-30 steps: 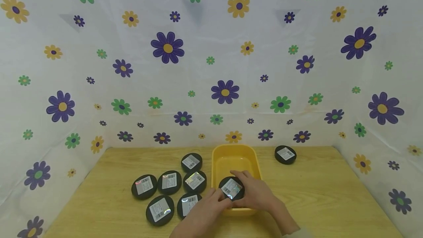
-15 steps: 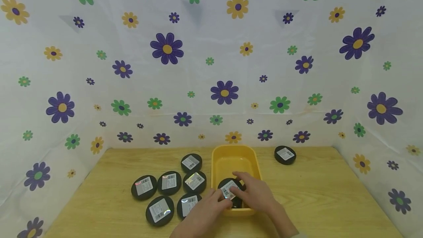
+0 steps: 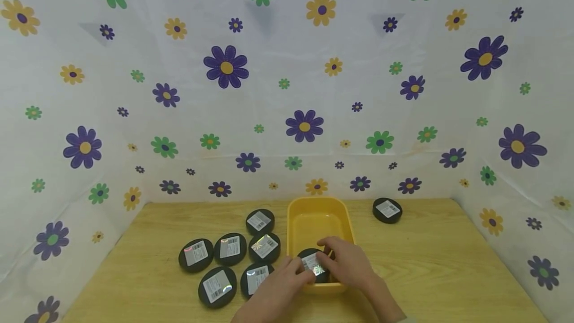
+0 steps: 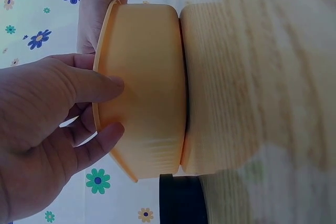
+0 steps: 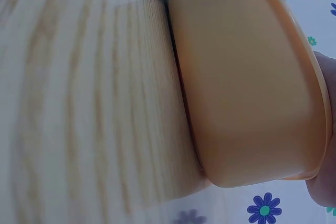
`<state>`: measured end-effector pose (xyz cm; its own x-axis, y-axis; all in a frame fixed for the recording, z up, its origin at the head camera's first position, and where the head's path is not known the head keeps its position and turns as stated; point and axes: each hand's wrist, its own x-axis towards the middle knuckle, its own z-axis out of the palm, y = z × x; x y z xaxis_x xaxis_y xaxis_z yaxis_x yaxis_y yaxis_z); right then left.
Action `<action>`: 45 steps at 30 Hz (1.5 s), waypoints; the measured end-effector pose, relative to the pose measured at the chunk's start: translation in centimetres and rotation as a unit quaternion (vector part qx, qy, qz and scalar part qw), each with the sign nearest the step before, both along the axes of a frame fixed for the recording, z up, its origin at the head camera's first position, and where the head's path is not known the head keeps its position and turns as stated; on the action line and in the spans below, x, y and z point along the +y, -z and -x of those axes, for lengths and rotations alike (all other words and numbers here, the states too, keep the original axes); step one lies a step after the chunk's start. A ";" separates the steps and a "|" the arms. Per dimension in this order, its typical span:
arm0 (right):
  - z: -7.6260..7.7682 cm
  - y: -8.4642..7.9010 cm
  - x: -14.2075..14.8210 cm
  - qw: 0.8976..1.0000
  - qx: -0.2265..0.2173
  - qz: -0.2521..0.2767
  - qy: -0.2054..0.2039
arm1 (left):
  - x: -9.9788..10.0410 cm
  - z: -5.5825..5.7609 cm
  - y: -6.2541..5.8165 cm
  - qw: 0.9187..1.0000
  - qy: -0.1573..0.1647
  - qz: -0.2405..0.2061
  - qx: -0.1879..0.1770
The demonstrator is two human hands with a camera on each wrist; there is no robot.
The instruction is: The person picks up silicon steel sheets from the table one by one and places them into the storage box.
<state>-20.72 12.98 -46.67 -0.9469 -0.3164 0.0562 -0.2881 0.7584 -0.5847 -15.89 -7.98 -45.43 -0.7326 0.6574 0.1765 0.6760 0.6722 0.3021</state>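
Observation:
Near the front of the yellow plastic bin [image 3: 293,223], a flat round black case [image 3: 314,263] with a shiny white barcode label lies inside. My right hand [image 3: 352,265] reaches over the bin's right side and pinches that case at its right edge, thumb on the label. My left hand [image 3: 282,285] grips the bin's front left rim; in the left wrist view the thumb and one finger of this hand [image 4: 58,103] lie against the outer wall of the bin [image 4: 147,77]. The right wrist view shows mostly the bin's wall [image 5: 247,87], hiding the right fingertips.
Left of the bin lie several similar black cases, such as one case [image 3: 217,287] near the front and another case [image 3: 260,221] near the back. A lone case [image 3: 387,210] sits at the back right. The wooden table [image 3: 439,263] ends at a flower-printed curtain [image 3: 278,103].
The black case has moved down and toward the front of the bin. My right thumb has come onto its label. My left hand stays at the rim.

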 end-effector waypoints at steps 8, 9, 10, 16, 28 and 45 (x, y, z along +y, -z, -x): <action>-0.3 -0.2 0.0 1.000 0.025 -0.010 -0.005 | 0.0 0.0 0.1 1.000 0.001 0.000 0.008; -0.3 -0.1 0.0 1.000 0.029 -0.011 -0.007 | 0.0 0.0 0.1 1.000 0.000 -0.001 0.004; -0.3 -0.1 0.0 0.999 0.033 -0.011 -0.009 | 0.0 0.0 0.1 1.000 -0.001 -0.001 0.003; -0.1 0.1 0.1 0.999 0.039 -0.028 -0.011 | 0.1 -0.1 0.2 1.000 -0.001 0.003 0.011; -0.2 0.1 0.0 0.997 0.051 -0.055 -0.011 | 0.0 -0.1 0.4 1.000 0.001 0.002 0.021; -0.4 -0.3 -0.4 0.998 0.045 -0.051 -0.002 | 0.0 -0.1 0.1 0.999 0.006 -0.001 0.036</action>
<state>-20.35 12.62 -46.40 -0.9380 -0.3290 0.1093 -0.3399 0.8108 -0.4765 -15.74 -7.95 -45.50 -0.7106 0.6650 0.2299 0.7034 0.6637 0.2546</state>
